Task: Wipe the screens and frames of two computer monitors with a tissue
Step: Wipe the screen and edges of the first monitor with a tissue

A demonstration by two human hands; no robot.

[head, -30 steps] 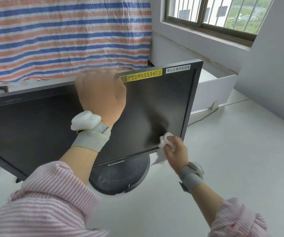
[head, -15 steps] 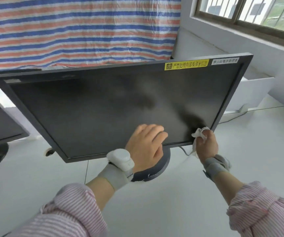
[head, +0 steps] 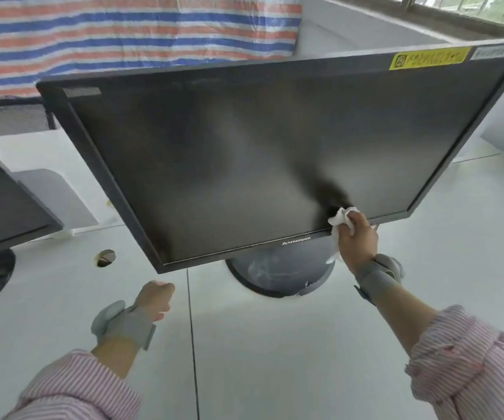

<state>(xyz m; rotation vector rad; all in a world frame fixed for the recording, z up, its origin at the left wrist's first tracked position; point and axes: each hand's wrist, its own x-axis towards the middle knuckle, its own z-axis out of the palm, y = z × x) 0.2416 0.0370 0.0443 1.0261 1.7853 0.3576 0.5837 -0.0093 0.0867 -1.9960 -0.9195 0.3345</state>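
Right grip: fingers curled round a crumpled tissue, pressing it on the monitor at the screen's lower edge, right of the logo. Dark streak on the screen just above the tissue. Left grip: curled into a loose fist, holding nothing, low over the worktop, apart from the monitor, below its lower left corner. Round base between the two grips. Second monitor far left of the left grip.
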